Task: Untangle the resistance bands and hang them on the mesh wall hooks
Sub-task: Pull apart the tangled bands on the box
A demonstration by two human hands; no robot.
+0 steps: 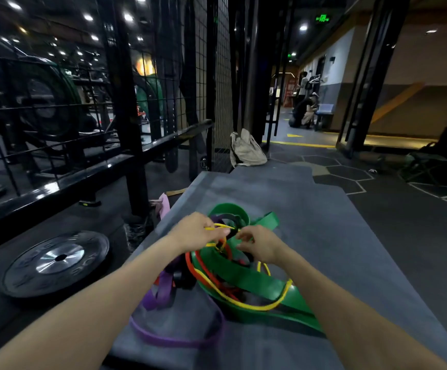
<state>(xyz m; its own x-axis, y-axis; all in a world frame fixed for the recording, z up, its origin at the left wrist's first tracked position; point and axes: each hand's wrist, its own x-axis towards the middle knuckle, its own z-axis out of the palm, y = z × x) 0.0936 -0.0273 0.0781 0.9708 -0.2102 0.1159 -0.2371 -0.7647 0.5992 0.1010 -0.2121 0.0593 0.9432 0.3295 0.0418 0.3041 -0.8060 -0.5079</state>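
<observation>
A tangled heap of resistance bands lies on a grey mat (324, 236): a wide green band (254, 279), a thin yellow band (246, 304), a red band (203, 268) and a purple band (174, 341). My left hand (198, 232) pinches a strand of the yellow band above the heap. My right hand (259, 245) hovers close beside it with curled fingers over the green band; whether it holds a strand I cannot tell. The black mesh wall (203, 76) stands behind the mat, to the left.
A black weight plate (56, 263) lies on the floor at left beside a black rack frame (134, 129). A beige bag (246, 149) leans at the foot of the mesh. A folding chair (430, 161) stands at far right. People are down the corridor.
</observation>
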